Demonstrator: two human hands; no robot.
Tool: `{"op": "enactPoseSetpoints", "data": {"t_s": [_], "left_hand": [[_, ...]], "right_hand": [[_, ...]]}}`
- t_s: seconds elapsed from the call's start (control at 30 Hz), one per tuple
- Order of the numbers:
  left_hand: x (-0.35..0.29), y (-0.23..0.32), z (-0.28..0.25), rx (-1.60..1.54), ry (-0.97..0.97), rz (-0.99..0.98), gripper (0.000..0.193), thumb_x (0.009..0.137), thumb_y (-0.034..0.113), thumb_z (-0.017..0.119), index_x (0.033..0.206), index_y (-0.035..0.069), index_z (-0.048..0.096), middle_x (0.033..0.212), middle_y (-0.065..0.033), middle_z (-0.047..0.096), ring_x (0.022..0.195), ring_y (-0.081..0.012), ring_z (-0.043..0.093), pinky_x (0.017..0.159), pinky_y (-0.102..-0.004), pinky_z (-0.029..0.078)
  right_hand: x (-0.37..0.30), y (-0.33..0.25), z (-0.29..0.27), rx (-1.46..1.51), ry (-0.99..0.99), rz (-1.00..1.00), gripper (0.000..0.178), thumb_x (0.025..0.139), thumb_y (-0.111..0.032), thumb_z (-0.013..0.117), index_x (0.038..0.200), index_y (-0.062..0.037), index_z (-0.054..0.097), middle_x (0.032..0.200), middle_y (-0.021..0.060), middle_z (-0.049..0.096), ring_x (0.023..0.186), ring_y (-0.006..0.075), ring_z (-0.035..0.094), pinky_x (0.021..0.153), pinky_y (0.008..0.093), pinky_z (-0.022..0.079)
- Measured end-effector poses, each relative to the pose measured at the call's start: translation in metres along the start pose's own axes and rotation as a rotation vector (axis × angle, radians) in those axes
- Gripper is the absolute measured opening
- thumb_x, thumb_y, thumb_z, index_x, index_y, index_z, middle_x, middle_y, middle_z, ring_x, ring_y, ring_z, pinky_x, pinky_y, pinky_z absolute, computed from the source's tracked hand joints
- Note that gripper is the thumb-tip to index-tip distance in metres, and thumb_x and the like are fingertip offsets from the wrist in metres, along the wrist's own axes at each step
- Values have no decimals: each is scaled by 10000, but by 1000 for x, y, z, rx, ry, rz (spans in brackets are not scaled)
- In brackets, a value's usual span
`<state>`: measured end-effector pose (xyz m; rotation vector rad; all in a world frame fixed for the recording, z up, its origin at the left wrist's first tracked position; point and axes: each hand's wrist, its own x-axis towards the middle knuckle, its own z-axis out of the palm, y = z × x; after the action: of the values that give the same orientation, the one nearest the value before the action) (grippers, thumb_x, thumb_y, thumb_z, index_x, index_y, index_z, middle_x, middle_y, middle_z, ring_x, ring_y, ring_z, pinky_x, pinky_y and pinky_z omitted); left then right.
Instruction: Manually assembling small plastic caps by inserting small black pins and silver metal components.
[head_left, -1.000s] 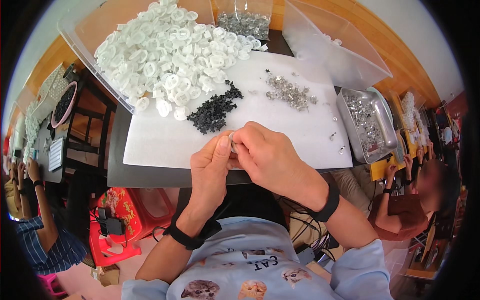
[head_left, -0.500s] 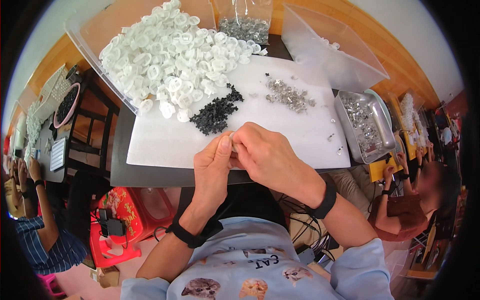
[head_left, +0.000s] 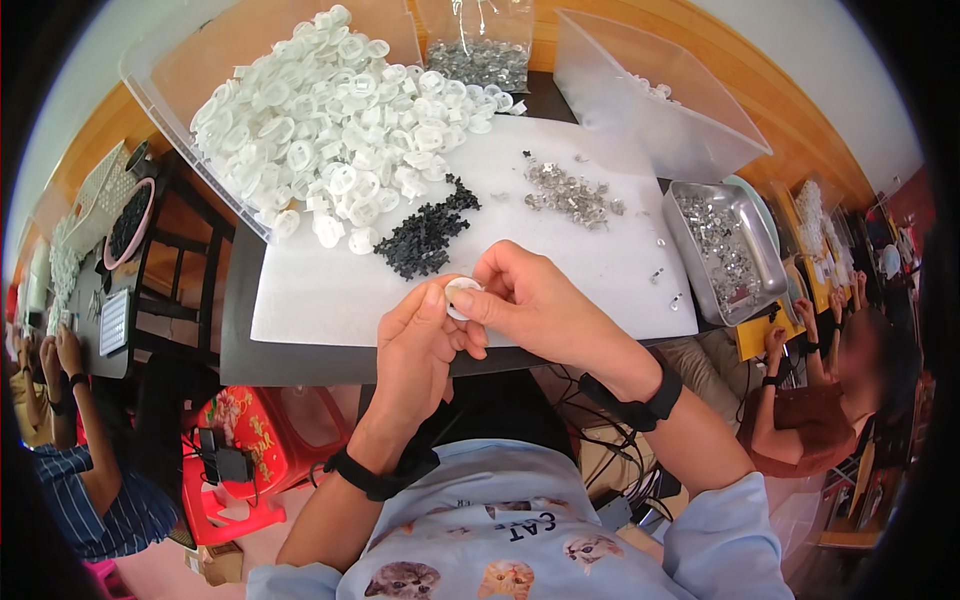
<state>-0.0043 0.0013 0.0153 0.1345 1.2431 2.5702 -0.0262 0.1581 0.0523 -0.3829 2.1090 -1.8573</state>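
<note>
White disc (head_left: 462, 284), mostly hidden before, now shows more plainly.

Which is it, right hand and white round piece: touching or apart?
Touching. The head view shows the right hand with its thumb across the white round piece.

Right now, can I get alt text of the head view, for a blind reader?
A person's left hand and right hand hold a white disc above a white mat. On the mat lie a black pile and a silvery pile of tiny parts; a heap of white pieces is at upper left, a metal tray at right.
</note>
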Motion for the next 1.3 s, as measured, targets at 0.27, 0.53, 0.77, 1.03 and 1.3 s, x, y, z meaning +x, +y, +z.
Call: {"op": "enactPoseSetpoints", "data": {"t_s": [0.27,0.53,0.77,1.03,1.3], "left_hand": [[-5,0,-3,3,41,36,381,1017,246,378,1146,-74,539,867,-116,599,717,-161,569,636,-277,484],[-1,0,1,46,40,15,368,1018,246,374,1156,-55,533,791,-115,597,670,-167,579,621,-268,491],[-1,-1,1,53,29,32,365,1017,259,404,1149,-52,545,881,-92,603,696,-137,570,622,-265,493],[-4,-1,4,68,61,-6,359,1007,264,434,1198,-30,509,917,-98,615,694,-137,586,614,-259,495],[-4,1,0,12,-19,29,347,1013,224,412,1241,-33,465,903,-96,575,711,-139,596,609,-253,500]], "right_hand": [[4,-4,7,-35,-78,42,297,958,-306,554,893,-34,454,664,32,594,608,63,560,475,200,382],[3,-10,-10,-163,-73,38,298,944,-299,571,941,-11,495,668,29,581,600,72,546,509,235,404],[-4,-20,-12,-616,50,-185,329,852,-273,635,1035,-18,536,770,97,598,644,216,593,577,328,464],[-13,-24,-3,-780,-16,-257,351,824,-299,597,1048,-39,525,949,154,603,799,355,626,657,428,501],[-9,-68,-53,-819,182,-123,332,823,-312,634,986,-38,541,816,158,591,741,295,614,642,389,480]]}}
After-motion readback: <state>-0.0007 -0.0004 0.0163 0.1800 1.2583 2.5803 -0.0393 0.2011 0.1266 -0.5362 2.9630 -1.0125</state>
